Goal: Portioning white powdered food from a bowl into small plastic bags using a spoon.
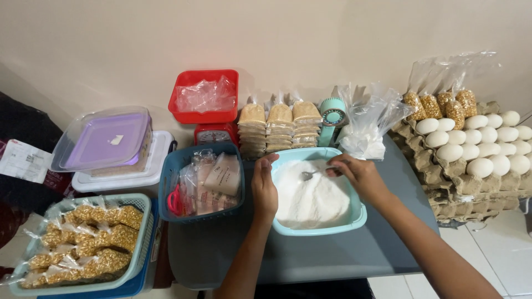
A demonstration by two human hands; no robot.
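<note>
Home food-packing corner: low grey table (310, 254) against a bare wall, red kitchen scale (206, 105) at upper centre, stacked egg trays (471, 166) right, bagged goods in baskets (83, 249) lower left.

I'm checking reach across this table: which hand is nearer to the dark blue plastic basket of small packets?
Left. The left hand grips the light blue tub's near rim, right beside the dark blue plastic basket. The right hand holds a metal spoon over the white powder, farther away.

Bare table (310, 257) ahead — baskets (183, 166), egg trays (443, 182) flank it.
</note>
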